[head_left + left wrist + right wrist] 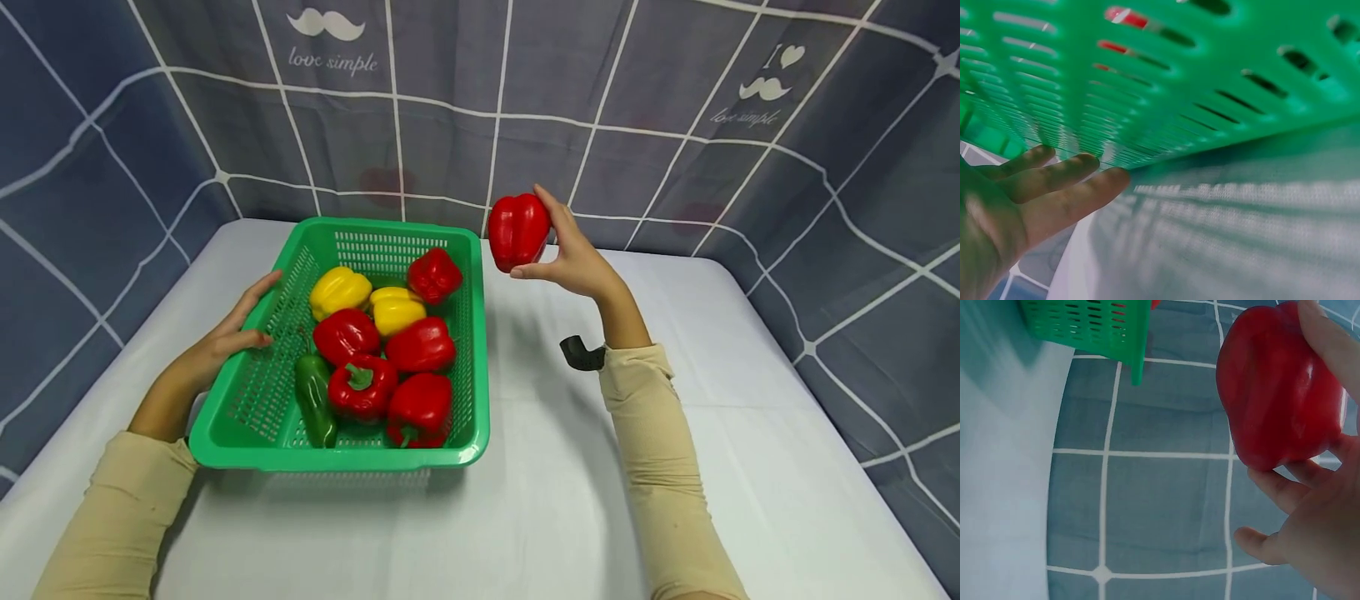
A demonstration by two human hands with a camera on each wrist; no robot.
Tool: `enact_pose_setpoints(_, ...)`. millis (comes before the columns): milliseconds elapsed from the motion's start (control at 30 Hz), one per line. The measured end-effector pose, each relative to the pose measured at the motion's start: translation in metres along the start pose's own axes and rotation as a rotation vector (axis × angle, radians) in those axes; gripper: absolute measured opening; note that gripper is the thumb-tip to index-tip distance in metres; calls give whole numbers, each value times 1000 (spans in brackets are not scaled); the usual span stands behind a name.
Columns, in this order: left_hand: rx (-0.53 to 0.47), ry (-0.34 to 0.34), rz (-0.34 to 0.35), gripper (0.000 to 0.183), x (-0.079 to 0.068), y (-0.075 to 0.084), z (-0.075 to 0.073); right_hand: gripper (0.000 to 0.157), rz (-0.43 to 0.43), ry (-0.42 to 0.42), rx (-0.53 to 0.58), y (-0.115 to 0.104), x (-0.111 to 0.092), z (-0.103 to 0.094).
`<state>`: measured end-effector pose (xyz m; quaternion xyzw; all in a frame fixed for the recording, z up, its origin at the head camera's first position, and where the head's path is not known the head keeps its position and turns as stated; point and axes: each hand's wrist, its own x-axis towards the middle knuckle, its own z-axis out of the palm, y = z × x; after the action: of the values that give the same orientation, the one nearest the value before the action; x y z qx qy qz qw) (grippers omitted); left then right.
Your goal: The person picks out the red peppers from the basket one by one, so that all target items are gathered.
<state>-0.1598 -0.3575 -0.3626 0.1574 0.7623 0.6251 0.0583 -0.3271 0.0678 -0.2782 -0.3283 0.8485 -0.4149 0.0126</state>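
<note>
**Right hand (573, 260) holds 1 pepper (517, 232) in the air**

The right arm (663, 450) stretches forward; thumb and fingers grasp the red pepper above the table (525, 517), to the right of the basket (337, 458). The left hand (225, 335) grips the basket's left rim, thumb inside, fingers outside and rather straight.

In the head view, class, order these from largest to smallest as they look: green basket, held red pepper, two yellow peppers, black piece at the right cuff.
1. Green basket
2. Held red pepper, perhaps nearer the camera
3. Left yellow pepper and right yellow pepper: too alike to rank
4. Black piece
</note>
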Motion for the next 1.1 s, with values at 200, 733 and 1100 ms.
enact_pose_setpoints(200, -30, -8, 6, 77, 0, -1, -1, 103, 49, 30, 64, 17, -6, 8)
enact_pose_setpoints(733, -16, -11, 6, 74, 0, 0, 0, 101, 136, 39, 153, 40, -5, 18)
enact_pose_setpoints(1100, 61, 30, 14, 73, 0, -2, 3, 95, 180, -15, 208, 30, -7, 28)
